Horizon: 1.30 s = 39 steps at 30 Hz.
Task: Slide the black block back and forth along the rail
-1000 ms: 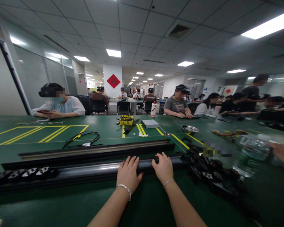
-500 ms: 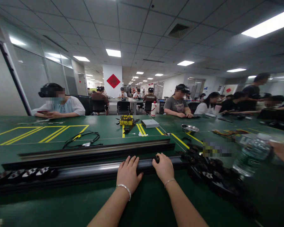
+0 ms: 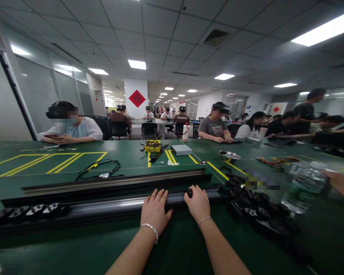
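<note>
A long dark metal rail (image 3: 111, 205) lies crosswise on the green table in front of me. My left hand (image 3: 154, 211) rests on it, fingers stretched out and slightly apart. To its right, my right hand (image 3: 199, 203) curls around a small black part (image 3: 190, 193) at the rail; my fingers hide most of that part. Several black parts with white faces (image 3: 36, 209) sit in a row at the rail's left end. Beyond its right end is a heap of similar black parts (image 3: 256, 212).
A second long rail (image 3: 114, 183) lies just behind. Farther back are a black cable (image 3: 117, 165), a yellow box (image 3: 152, 145), a grey box (image 3: 181, 149) and a metal bowl (image 3: 229, 155). At right, another person's hand (image 3: 339, 184) is by a water bottle (image 3: 304, 189).
</note>
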Each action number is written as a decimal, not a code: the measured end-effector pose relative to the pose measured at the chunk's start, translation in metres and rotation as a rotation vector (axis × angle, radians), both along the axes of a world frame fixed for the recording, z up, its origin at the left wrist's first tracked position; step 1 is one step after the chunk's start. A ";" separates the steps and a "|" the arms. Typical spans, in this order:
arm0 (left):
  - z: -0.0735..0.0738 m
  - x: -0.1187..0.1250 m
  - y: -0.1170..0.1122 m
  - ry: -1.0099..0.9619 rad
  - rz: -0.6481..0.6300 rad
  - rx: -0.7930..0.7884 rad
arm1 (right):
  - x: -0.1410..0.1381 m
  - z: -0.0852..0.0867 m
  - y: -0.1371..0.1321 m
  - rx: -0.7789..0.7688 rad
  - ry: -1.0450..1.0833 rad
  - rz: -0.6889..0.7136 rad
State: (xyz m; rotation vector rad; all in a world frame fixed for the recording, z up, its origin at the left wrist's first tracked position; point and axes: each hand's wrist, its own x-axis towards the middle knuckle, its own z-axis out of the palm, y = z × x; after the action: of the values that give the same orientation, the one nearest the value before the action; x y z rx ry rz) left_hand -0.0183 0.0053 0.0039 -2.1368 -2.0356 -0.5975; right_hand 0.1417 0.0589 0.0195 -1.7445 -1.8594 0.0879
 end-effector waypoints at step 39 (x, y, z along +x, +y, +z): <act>0.006 0.002 -0.002 0.023 0.024 -0.052 | 0.009 0.000 0.005 0.015 -0.002 0.025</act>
State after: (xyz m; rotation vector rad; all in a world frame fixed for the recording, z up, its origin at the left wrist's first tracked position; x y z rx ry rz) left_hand -0.0160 0.0030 0.0095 -2.1343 -2.0837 -0.5201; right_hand 0.1507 0.0641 0.0198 -1.7117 -1.8796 0.0813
